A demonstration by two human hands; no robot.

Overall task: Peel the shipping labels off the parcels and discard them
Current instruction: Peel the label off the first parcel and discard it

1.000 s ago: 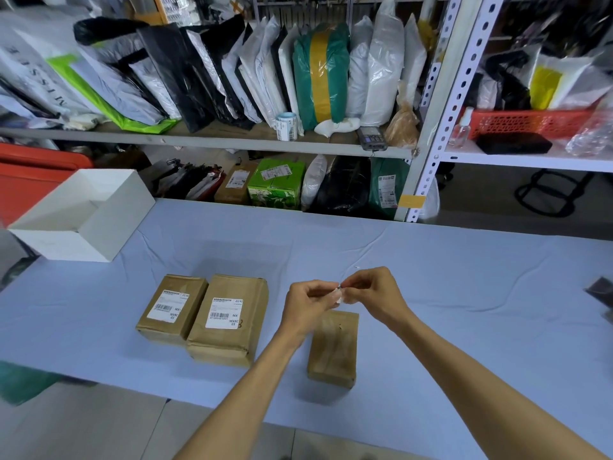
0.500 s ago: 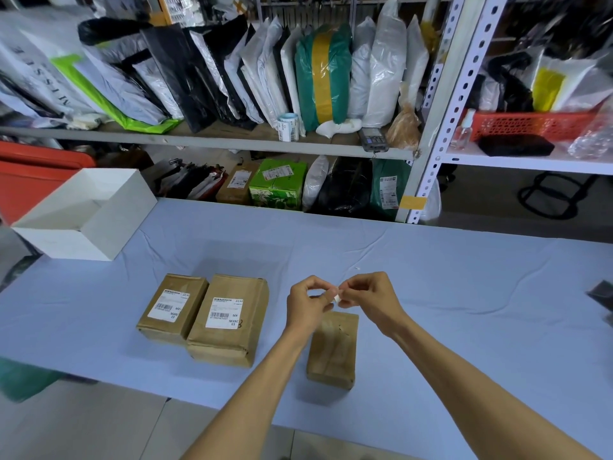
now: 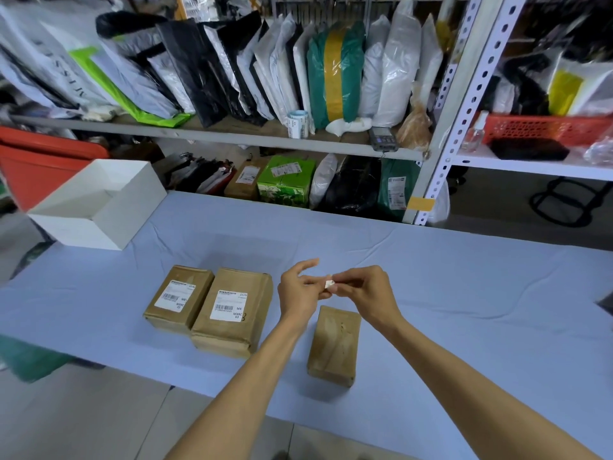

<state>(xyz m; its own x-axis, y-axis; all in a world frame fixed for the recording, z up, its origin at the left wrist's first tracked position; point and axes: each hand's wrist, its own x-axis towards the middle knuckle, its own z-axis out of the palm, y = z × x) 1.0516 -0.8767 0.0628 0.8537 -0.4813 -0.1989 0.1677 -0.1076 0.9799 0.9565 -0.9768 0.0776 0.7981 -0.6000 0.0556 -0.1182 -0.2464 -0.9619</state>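
The blue-covered desk (image 3: 464,293) carries a bare parcel (image 3: 335,346) just below the hands. Its top has been stripped, and only pale traces are left where a label sat. A second ago both hands were pinched together on the peeled label. Now the left hand (image 3: 298,293) has been opened, its fingers (image 3: 306,265) spread and released. The fingers of the right hand (image 3: 371,293) are kept clenched on the crumpled label (image 3: 329,284), a small white wad held above the far end of the bare parcel. Whether the left thumb touches the wad or is only beside it cannot be told. It is judged that the sticky wad is being freed from the left hand and taken over by the right. Peeling on this parcel is therefore done, and only the discarding is left.

Beyond the desk, shelving (image 3: 464,94) packed with mailer bags is seen. An open-topped white box (image 3: 76,227) is set at the far left of the desk and is taken as the likely place for discarded labels. Between it and the hands, a larger parcel (image 3: 225,333) and a smaller parcel (image 3: 199,277) are stood side by side, touching. A reach to the box would have to be carried over or past them. Each bears a flat, whole label (image 3: 229,305) (image 3: 174,293), so two peels are judged outstanding.
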